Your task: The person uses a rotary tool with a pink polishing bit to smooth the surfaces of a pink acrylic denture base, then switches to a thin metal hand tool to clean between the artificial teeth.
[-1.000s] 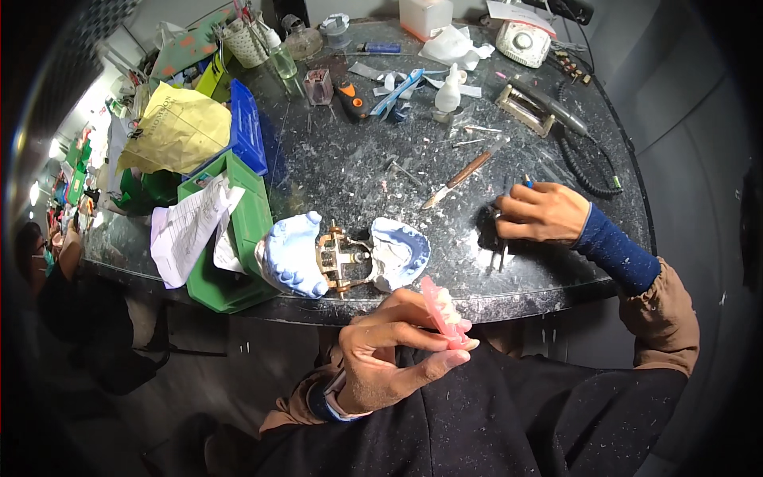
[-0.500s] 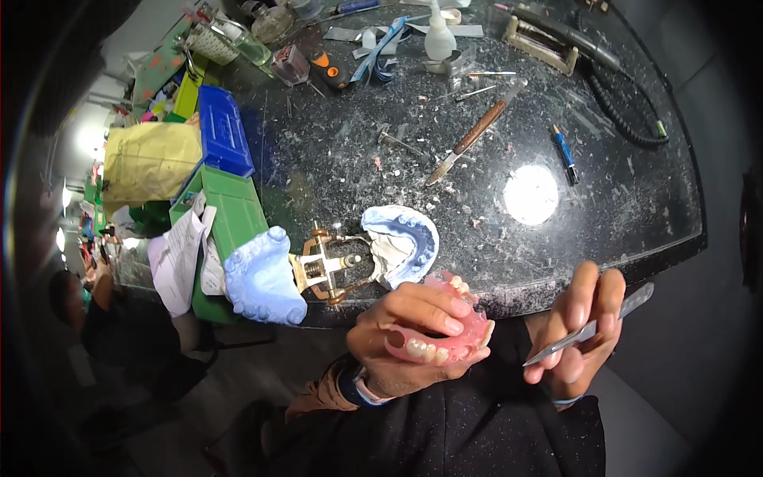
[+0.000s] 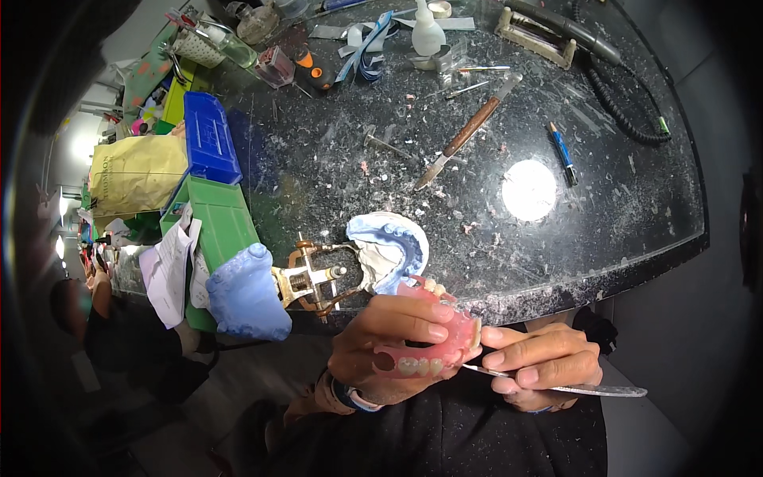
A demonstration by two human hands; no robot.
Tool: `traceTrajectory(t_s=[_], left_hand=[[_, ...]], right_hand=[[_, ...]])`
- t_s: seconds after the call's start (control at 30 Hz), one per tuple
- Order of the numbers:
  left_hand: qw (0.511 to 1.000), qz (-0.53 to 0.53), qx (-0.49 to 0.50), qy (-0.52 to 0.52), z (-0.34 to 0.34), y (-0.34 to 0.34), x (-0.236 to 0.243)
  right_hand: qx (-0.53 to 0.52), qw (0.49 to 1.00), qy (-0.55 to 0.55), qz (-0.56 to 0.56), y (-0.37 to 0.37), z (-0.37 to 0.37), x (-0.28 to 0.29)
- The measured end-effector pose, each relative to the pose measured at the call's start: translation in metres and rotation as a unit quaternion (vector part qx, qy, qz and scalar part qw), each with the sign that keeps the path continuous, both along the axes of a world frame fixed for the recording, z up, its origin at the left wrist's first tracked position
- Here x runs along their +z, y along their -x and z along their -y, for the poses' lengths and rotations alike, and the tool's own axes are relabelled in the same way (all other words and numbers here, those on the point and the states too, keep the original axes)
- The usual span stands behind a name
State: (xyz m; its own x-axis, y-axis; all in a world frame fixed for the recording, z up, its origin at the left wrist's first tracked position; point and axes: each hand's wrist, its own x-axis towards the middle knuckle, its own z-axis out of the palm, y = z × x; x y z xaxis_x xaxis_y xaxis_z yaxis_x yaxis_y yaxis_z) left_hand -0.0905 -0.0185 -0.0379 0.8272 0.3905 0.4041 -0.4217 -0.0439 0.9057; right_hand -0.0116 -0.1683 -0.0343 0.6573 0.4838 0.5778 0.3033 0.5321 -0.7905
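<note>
My left hand (image 3: 389, 338) is closed around a pink denture (image 3: 457, 338) with cream-coloured teeth, held just off the table's front edge. Its fingers lie over the pink base and partly cover it. My right hand (image 3: 544, 366) pinches a slim metal scalpel (image 3: 600, 390), its narrow tip at the denture's near right side; whether the tip touches cannot be made out. The right index finger reaches to the denture's front teeth. Just beyond my left hand lies an opened metal articulator (image 3: 314, 278), with a blue dental cast (image 3: 248, 294) on one side and a blue-and-white cast (image 3: 389, 253) on the other.
A brown-handled knife (image 3: 473, 131), a blue pencil (image 3: 562, 151) and scattered shavings lie on the black table (image 3: 445, 215). Green (image 3: 214, 211) and blue bins (image 3: 211, 139) stand left. A handpiece (image 3: 564, 32) with a coiled cord rests at back right; a white bottle (image 3: 427, 32) stands at the back.
My right hand has moved left to the denture and turned the scalpel so its tip points at it. The denture has shifted slightly left and down in view.
</note>
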Motion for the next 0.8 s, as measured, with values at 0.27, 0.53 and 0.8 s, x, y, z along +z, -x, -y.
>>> traceTrajectory(t_s=[0.27, 0.53, 0.8], left_hand=[[0.996, 0.054, 0.021, -0.065, -0.003, -0.003, -0.006], [0.994, 0.053, 0.020, -0.096, -0.008, -0.007, -0.002], [0.994, -0.034, 0.000, -0.100, -0.010, -0.004, 0.003]], right_hand=[[0.042, 0.998, 0.038, 0.028, -0.008, 0.004, 0.004], [0.004, 0.996, 0.062, 0.065, -0.011, -0.002, 0.015], [-0.154, 0.932, 0.113, 0.310, -0.026, -0.007, 0.014]])
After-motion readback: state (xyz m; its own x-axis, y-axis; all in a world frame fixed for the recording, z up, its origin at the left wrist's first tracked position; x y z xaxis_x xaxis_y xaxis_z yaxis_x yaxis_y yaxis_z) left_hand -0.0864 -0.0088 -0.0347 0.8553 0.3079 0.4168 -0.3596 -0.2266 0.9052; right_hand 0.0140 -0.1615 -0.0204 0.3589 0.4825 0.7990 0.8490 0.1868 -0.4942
